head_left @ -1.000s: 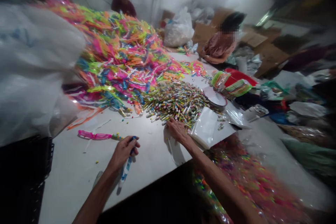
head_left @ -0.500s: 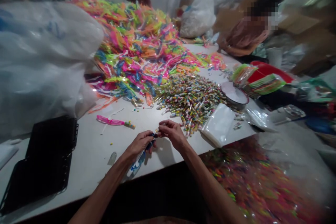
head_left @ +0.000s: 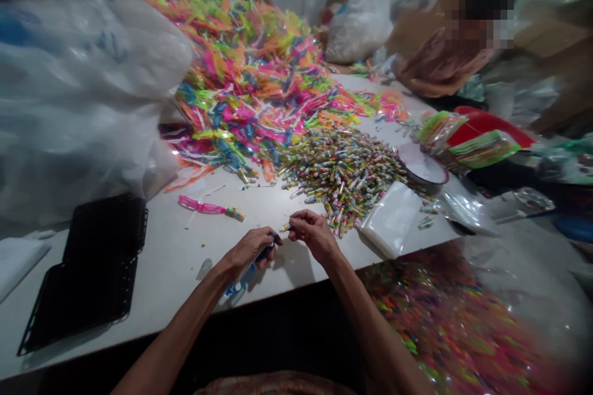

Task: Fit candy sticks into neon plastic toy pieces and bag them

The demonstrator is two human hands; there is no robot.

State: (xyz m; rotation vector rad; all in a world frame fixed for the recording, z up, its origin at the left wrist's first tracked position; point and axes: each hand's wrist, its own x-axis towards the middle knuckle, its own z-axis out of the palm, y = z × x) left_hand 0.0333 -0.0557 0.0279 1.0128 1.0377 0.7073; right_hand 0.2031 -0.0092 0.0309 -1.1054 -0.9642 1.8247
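Observation:
My left hand (head_left: 250, 248) is closed around a blue, see-through plastic piece (head_left: 237, 287), whose lower end hangs below the palm near the table's front edge. Just to its right, my right hand (head_left: 314, 234) pinches a small tube (head_left: 285, 228) with pale and yellow colouring between thumb and fingertips. A narrow gap separates the tube from the left fingertips. Further back on the table lies a pink plastic piece (head_left: 204, 204) with a tube of coloured beads (head_left: 234, 213) at its right end. A heap of similar small tubes (head_left: 343, 166) lies beyond my right hand.
A large pile of bright plastic pieces (head_left: 259, 74) covers the back of the table. Big white bags (head_left: 88, 105) and black trays (head_left: 104, 228) stand at left. Clear plastic bags (head_left: 391, 219) and a round container (head_left: 424, 166) sit at right. Two people sit beyond the table.
My right hand has drawn slightly away from the left, with the small tube in its fingertips. The left hand keeps its hold on the blue piece. The whole view has shifted a little.

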